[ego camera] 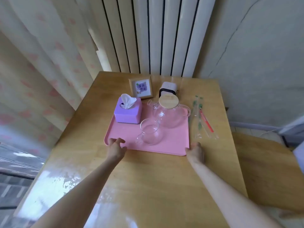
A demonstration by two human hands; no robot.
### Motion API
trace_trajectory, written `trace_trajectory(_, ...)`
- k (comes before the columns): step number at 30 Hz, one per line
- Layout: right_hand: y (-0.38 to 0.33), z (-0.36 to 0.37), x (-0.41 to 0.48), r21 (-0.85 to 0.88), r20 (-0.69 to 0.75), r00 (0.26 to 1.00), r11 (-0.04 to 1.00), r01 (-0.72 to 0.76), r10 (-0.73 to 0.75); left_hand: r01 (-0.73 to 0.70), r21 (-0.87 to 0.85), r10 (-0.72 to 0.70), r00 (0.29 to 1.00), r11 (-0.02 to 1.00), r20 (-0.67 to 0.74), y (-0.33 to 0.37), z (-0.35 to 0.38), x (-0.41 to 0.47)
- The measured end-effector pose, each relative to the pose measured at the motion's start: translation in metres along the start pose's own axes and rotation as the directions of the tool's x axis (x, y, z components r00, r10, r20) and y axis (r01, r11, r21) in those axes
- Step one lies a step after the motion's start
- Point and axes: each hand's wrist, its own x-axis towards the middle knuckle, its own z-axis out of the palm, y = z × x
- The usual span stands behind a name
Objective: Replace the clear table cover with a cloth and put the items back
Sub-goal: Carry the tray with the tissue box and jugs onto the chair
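Left hand (116, 148): one, at the tray's 7 o'clock corner, fingers splayed wide over the rim and touching it, not closed round it.
Right hand (195, 152): one, against the 5 o'clock corner; its fingers are hidden from me, so I cannot tell its grip.
Clear cover (69, 180): one glossy sheet, lying flat on the single wooden table (164, 186), under everything I see.
Tray (172, 142): one, pink, mid-table.
Small glass jug (150, 134): one, on the tray just past centre.
Plastic packet (200, 119): one, off the tray at 3 o'clock.
Tissue box (128, 114): one, purple, on the tray at 10 o'clock.
Large glass jug (172, 116): one, wooden-lidded, on the tray at 1 o'clock.
Picture frame (142, 88): one, beyond the tray at 12 o'clock.
White device (167, 88): one, beside the frame at 1 o'clock.
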Motion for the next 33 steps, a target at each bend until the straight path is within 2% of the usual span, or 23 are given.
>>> trace_trajectory(4, 0.002, 0.012, 0.014, 0.071, 0.025, 0.998, 0.996, -0.052, 0.05, -0.038, 0.051, 0.032, 0.994, 0.998, 0.108, 0.002, 0.009, 0.003)
trace_trajectory(7, 0.017, 0.026, 0.033, 0.115, 0.03, 0.996, 0.99, -0.086, 0.083, -0.039, 0.091, 0.033, 0.997, 0.995, 0.065, 0.0, 0.016, 0.0)
trace_trajectory(10, 0.032, 0.038, 0.052, 0.149, 0.008, 0.994, 0.983, -0.109, 0.109, -0.101, 0.151, 0.096, 0.995, 0.983, 0.04, 0.0, 0.017, -0.005)
trace_trajectory(16, 0.02, 0.026, 0.041, 0.187, -0.016, 0.992, 0.975, -0.123, 0.128, -0.14, 0.201, 0.132, 0.99, 0.969, 0.056, 0.001, 0.015, -0.01)
trace_trajectory(22, 0.018, 0.003, 0.01, 0.137, 0.005, 0.994, 0.984, -0.111, 0.112, -0.167, 0.265, 0.157, 0.986, 0.95, 0.059, -0.005, 0.019, -0.032)
trace_trajectory(28, 0.036, -0.001, 0.004, 0.053, -0.004, 0.992, 0.991, -0.125, 0.126, -0.173, 0.461, 0.191, 0.982, 0.87, 0.009, -0.002, 0.019, -0.048)
trace_trajectory(30, 0.047, 0.003, 0.009, 0.027, 0.003, 0.992, 0.992, -0.124, 0.124, -0.149, 0.424, 0.177, 0.984, 0.893, -0.025, -0.005, 0.016, -0.048)
trace_trajectory(33, 0.041, -0.001, 0.003, -0.036, 0.014, 0.994, 0.994, -0.105, 0.106, -0.08, 0.214, 0.125, 0.971, 0.973, -0.206, -0.021, 0.006, -0.039)
